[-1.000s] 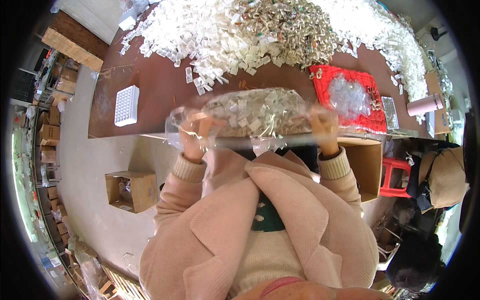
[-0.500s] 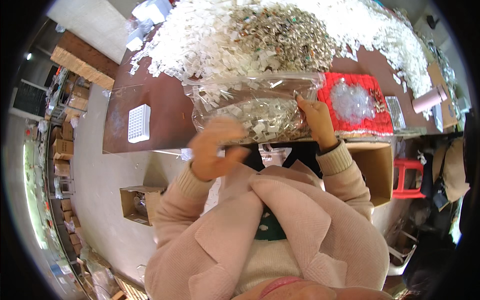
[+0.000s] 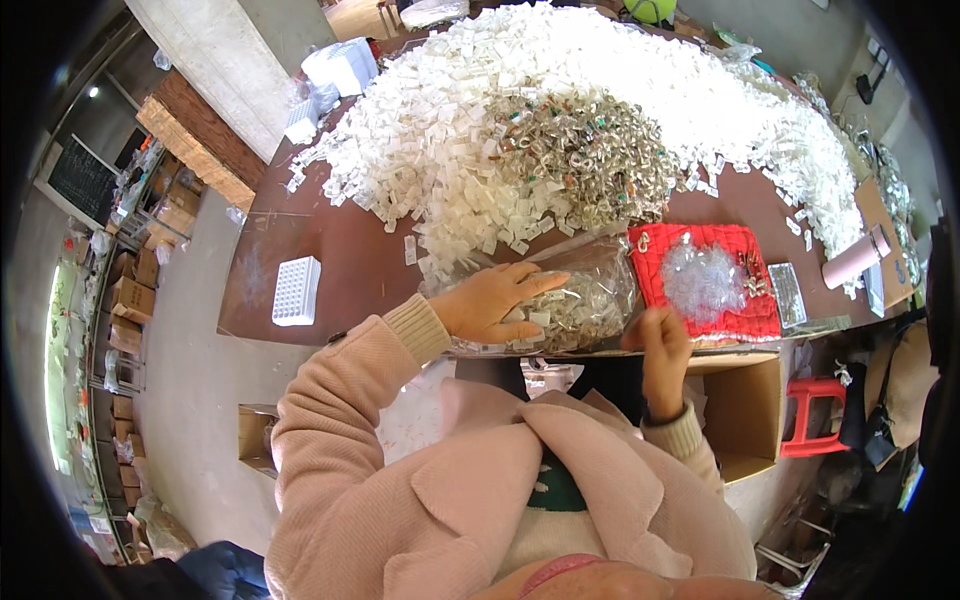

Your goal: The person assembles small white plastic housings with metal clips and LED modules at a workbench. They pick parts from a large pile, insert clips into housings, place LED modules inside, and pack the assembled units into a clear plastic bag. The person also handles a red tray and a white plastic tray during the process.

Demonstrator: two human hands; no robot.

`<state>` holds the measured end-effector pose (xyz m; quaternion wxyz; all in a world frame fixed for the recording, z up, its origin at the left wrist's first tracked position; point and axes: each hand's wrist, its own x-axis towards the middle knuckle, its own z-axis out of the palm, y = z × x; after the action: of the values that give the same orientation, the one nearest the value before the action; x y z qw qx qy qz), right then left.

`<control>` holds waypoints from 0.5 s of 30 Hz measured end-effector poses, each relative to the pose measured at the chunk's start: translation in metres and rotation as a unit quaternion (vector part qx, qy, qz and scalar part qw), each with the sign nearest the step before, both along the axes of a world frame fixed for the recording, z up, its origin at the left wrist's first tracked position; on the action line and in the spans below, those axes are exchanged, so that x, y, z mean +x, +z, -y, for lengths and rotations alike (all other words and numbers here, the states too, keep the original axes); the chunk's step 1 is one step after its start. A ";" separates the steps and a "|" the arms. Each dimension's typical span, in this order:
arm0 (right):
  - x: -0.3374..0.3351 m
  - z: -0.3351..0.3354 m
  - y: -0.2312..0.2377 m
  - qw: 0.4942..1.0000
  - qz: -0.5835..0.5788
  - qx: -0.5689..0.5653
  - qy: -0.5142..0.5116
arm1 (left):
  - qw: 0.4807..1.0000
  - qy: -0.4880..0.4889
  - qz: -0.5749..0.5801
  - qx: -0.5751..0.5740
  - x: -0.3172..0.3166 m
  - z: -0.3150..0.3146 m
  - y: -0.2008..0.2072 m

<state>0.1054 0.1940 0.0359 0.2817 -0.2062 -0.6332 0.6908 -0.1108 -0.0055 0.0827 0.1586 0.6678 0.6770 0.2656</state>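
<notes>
A clear plastic bag (image 3: pixel 592 300) with many small pale tags and shiny bits inside lies along the table's near edge. My left hand (image 3: pixel 495 303) rests flat on top of it, fingers spread. Just off the bag's right end, my right hand (image 3: pixel 662 355) is curled closed, slightly blurred; whether it pinches the bag's edge or anything else cannot be made out. Beyond the bag spreads a big heap of small white tags (image 3: pixel 450 130), with a mound of metallic ring-like pieces (image 3: pixel 600 160) on its near side.
To the right, a red cloth (image 3: pixel 650 275) bears a pile of clear plastic bits (image 3: pixel 705 280). A pink bottle (image 3: pixel 857 258) stands farther right. A white gridded tray (image 3: pixel 297 292) lies at the left. Below the table are a cardboard box (image 3: pixel 750 420) and a red stool (image 3: pixel 822 415).
My left hand has come down from the air onto the bag. The bag now lies flatter, and my right hand has let go of its top edge and moved down toward me.
</notes>
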 end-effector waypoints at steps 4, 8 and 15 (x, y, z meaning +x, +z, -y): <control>0.014 0.039 -0.008 0.910 0.117 -0.307 0.253 | 0.992 0.042 0.080 -0.083 -0.013 -0.006 0.001; -0.003 0.060 -0.019 0.874 0.071 -0.402 0.263 | 0.974 0.069 0.131 -0.172 -0.021 -0.011 0.003; -0.022 0.083 -0.037 0.912 -0.008 -0.361 0.194 | 0.962 0.069 0.208 -0.161 -0.034 -0.020 -0.015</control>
<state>0.0835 0.1109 -0.0009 0.0534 -0.1613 -0.3662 0.9149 -0.1453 0.0143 0.0676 0.3831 0.5147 0.7074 0.2964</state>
